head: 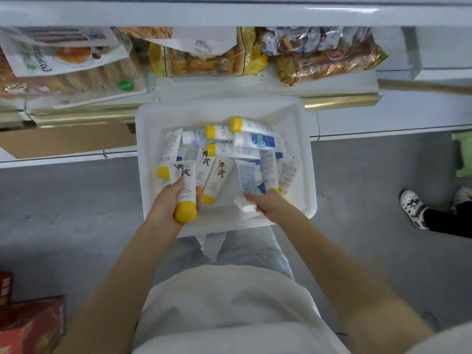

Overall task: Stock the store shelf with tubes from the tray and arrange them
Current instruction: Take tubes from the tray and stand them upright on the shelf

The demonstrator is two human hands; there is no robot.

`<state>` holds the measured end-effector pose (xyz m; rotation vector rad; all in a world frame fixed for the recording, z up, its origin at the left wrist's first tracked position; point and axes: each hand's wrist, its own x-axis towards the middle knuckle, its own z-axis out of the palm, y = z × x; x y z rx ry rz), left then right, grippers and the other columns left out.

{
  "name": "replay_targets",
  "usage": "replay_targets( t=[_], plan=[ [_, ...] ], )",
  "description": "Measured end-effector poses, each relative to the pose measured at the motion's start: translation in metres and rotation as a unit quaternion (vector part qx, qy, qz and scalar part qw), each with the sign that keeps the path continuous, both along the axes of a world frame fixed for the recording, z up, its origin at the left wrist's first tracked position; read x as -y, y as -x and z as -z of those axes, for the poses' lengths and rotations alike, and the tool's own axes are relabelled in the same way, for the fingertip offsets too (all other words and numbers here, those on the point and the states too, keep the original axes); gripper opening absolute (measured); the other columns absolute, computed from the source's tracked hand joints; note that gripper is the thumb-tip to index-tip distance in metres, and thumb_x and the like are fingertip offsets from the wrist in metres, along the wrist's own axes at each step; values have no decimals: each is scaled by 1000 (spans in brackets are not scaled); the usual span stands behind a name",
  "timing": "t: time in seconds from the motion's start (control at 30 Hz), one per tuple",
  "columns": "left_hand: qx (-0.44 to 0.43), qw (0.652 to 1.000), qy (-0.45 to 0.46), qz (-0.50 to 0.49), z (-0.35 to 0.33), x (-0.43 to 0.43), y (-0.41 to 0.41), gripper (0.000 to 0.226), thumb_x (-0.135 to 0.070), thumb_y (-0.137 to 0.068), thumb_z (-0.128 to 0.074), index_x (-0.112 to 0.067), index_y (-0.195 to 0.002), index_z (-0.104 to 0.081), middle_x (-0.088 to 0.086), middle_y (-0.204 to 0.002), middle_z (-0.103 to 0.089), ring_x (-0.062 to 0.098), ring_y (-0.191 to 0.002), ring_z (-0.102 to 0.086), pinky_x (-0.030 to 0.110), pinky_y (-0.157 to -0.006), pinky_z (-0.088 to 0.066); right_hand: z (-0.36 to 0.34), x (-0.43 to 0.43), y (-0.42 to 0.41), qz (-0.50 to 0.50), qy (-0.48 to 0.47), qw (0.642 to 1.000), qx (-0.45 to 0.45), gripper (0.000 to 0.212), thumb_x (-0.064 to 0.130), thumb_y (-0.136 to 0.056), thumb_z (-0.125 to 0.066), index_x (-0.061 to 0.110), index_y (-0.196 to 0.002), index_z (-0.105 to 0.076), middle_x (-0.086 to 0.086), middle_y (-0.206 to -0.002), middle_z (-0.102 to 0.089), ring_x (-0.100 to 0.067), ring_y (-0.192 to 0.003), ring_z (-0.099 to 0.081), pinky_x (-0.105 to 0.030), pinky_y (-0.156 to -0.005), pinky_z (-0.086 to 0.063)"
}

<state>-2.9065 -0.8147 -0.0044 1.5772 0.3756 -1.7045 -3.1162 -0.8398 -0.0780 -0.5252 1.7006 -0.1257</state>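
Observation:
A white tray (304, 139) stands on the floor in front of the shelf and holds several tubes, some with yellow caps, some white and blue. My left hand (167, 204) grips a white tube with a yellow cap (184, 195) at the tray's near left. My right hand (265, 204) holds a white tube with a white cap (246, 186) at the near right of the tray. Other yellow-capped tubes (252, 125) lie loose toward the tray's far side.
The white store shelf (339, 84) runs across the top, stocked with snack bags (319, 54) and bread packs (66, 70). Another person's shoes (413, 208) stand on the grey floor at right. Red boxes (30, 325) sit at the lower left.

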Motion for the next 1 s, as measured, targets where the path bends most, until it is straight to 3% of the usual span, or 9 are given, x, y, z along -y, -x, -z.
replay_targets(
  t=[0.1,0.17,0.27,0.43,0.57,0.67,0.8,0.93,1.0],
  plan=[
    [-11,1000,-3,-5,-7,-6,-2,11,-24,-96,-53,-14,-101,-57,9,-87,-67,17,-71,-64,28,-55,-56,-14,-9,-11,86,-37,994,60,17,9,-85,-71,9,-92,-55,-7,-81,-60,-12,-55,-55,-19,-42,-43],
    [-23,1000,4,-8,-11,-11,-4,11,-22,-96,-53,-14,-102,-56,10,-87,-67,19,-72,-64,28,-52,-57,-29,-4,-20,141,-90,979,115,16,12,-85,-71,9,-90,-56,-6,-78,-60,-11,-54,-55,-15,-38,-43],
    [-27,999,26,8,-19,-19,-9,14,-21,-97,-52,-13,-107,-55,11,-90,-65,20,-75,-63,29,-50,-57,-49,-8,-37,142,-111,965,190,22,17,-84,-72,8,-99,-58,-9,-86,-62,-14,-68,-54,-19,-50,-46],
    [-64,994,84,15,-40,-24,-26,32,-14,-95,-54,-10,-127,-50,15,-97,-64,23,-79,-63,30,-54,-58,-89,-29,-60,125,-5,946,300,28,15,-89,-64,0,-112,-60,-14,-108,-66,-20,-90,-65,-27,-78,-55],
    [-48,979,166,106,-81,-16,-36,27,-15,-95,-53,-5,-120,-52,16,-98,-65,21,-71,-65,26,-53,-57,-144,-30,-58,44,121,932,339,27,8,-90,-61,3,-116,-60,-17,-120,-64,-25,-106,-63,-31,-91,-54],
    [30,936,257,240,-126,-2,-38,23,-24,-96,-51,-8,-113,-56,9,-94,-70,17,-58,-66,24,-48,-54,-195,-16,-51,-8,222,921,319,43,3,-88,-64,6,-129,-51,-14,-125,-63,-23,-110,-63,-34,-94,-53],
    [102,869,380,301,-198,24,-35,25,-26,-96,-49,-12,-115,-56,6,-94,-70,13,-52,-62,23,-43,-49,-269,5,-47,-30,347,888,300,58,6,-77,-72,16,-130,-51,-9,-119,-66,-23,-106,-65,-37,-90,-55],
    [123,806,503,286,-265,42,-25,23,-28,-91,-52,-15,-110,-55,8,-90,-66,12,-56,-61,24,-46,-49,-335,17,-50,-4,436,846,308,44,10,-77,-72,19,-117,-56,-3,-103,-70,-18,-91,-68,-30,-72,-57],
    [119,786,541,274,-294,51,-20,25,-30,-91,-51,-17,-111,-55,1,-78,-66,11,-56,-60,24,-46,-49,-365,22,-52,-2,470,829,303,38,19,-78,-64,19,-115,-57,-5,-102,-70,-18,-86,-69,-27,-67,-57]
  ],
)
